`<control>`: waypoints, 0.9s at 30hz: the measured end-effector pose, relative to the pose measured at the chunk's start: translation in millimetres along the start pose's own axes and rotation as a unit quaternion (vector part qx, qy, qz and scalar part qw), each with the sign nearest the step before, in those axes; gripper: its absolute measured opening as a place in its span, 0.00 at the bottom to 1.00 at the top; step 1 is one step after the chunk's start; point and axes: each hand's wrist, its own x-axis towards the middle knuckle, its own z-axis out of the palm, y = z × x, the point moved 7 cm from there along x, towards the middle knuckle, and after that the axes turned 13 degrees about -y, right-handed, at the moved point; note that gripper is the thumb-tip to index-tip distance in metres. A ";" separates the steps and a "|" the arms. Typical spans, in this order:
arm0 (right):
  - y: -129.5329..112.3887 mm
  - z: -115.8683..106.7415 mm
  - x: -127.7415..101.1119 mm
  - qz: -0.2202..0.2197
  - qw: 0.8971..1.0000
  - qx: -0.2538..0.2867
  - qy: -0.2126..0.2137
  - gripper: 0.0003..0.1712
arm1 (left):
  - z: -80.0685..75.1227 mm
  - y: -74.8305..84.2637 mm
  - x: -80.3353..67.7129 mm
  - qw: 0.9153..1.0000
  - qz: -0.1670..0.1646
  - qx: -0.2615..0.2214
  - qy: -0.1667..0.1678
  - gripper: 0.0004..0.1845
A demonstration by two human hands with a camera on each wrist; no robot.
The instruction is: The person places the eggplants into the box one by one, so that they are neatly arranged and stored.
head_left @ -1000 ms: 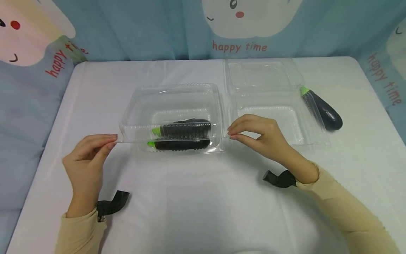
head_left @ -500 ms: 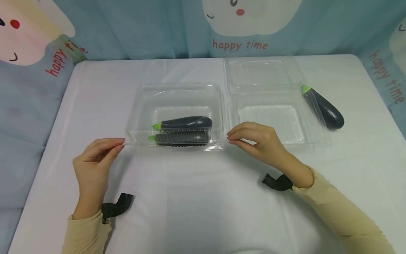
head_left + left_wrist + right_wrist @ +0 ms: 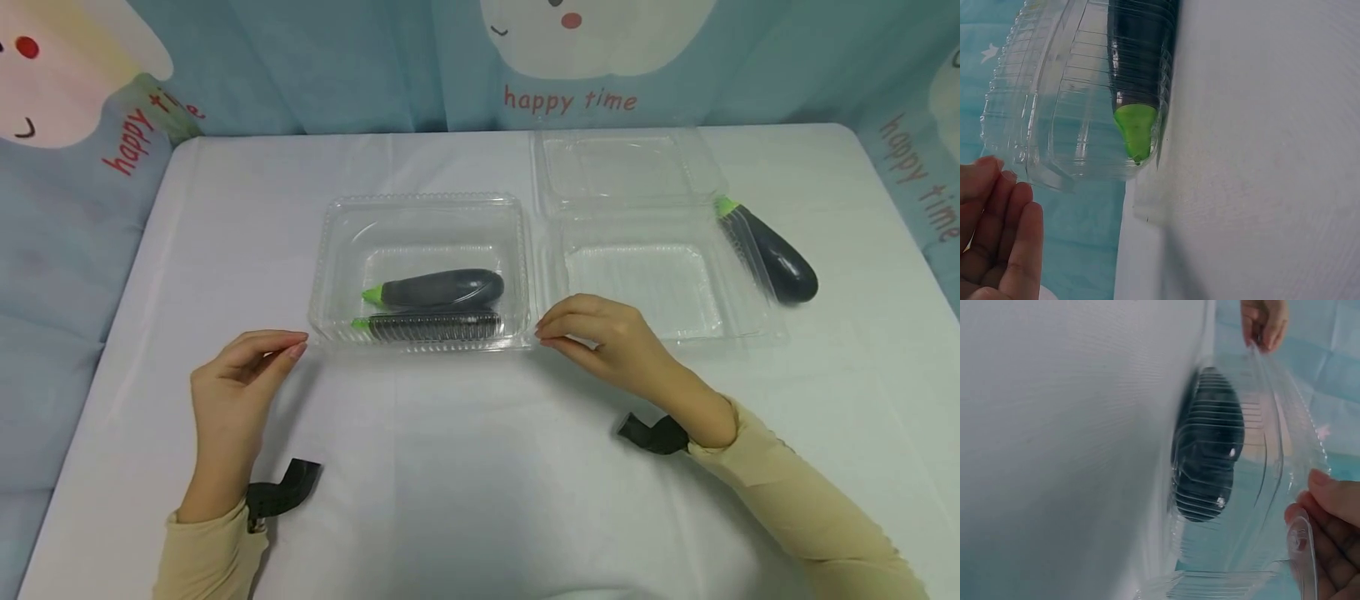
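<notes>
A clear plastic clamshell box holds two toy-like eggplants: one dark eggplant with a green tip lies behind another eggplant seen through the ribbed front wall. The lid lies over the base. My left hand pinches the lid's front left corner between thumb and fingers; in the left wrist view the green tip shows through the plastic. My right hand pinches the front right corner, its thumb on the lid's edge in the right wrist view.
A second clear clamshell box stands open on the right, its lid laid back. Beside its right wall lies a third eggplant. A white cloth covers the table, with a blue printed curtain behind.
The lid of the left box has come down over the base, its front edge lowering. My left hand has moved right and slightly down with its corner; the right hand has barely shifted.
</notes>
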 end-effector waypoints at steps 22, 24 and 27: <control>0.4 4.0 -2.2 0.019 1.000 -0.020 -0.011 0.14 | 3.1 -26.2 1.7 0.984 -0.175 0.027 -0.026 0.04; -0.1 4.2 -1.8 0.018 1.000 -0.015 -0.011 0.12 | 3.8 -27.4 1.2 0.984 -0.173 0.014 -0.040 0.05; 0.0 5.4 0.0 0.015 1.000 -0.001 -0.011 0.01 | 5.1 -29.1 -1.2 0.982 -0.177 -0.013 -0.058 0.06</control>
